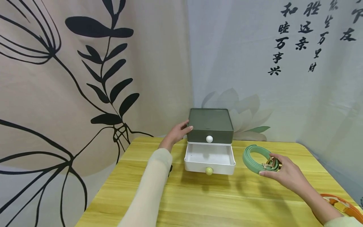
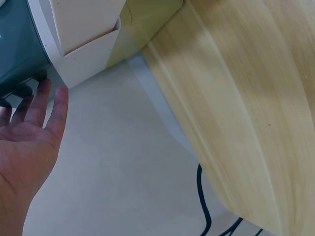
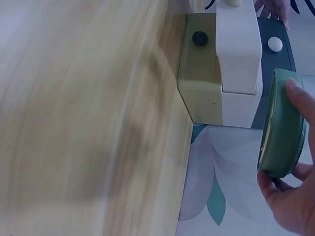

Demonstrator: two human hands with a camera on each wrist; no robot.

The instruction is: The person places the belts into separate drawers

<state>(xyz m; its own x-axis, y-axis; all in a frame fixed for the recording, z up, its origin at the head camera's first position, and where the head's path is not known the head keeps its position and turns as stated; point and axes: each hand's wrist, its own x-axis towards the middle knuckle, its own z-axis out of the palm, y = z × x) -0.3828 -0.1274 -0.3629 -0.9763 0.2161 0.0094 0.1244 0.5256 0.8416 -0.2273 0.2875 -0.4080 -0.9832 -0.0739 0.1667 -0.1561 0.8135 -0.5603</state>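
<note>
Right hand [image 1: 289, 172]: thumb and fingers pinch a coiled flat green strap [image 1: 250, 161] with gold-toned buckle, raised over the yellow wood-grain table [image 1: 198, 203], right of the boxy dark-green, white and olive drawer unit [image 1: 210, 119]. Left hand [image 1: 176, 133]: fingers extended, at unit's left side. White middle drawer [image 1: 195, 166] sticks out.

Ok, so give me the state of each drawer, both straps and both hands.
Top drawer: shut.
White middle drawer: pulled open.
Bottom drawer: shut.
Green strap: coiled, held above the table.
Orange strap: on the table, partly out of sight.
Left hand: at the top drawer's left side.
Right hand: gripping the green strap.
</note>
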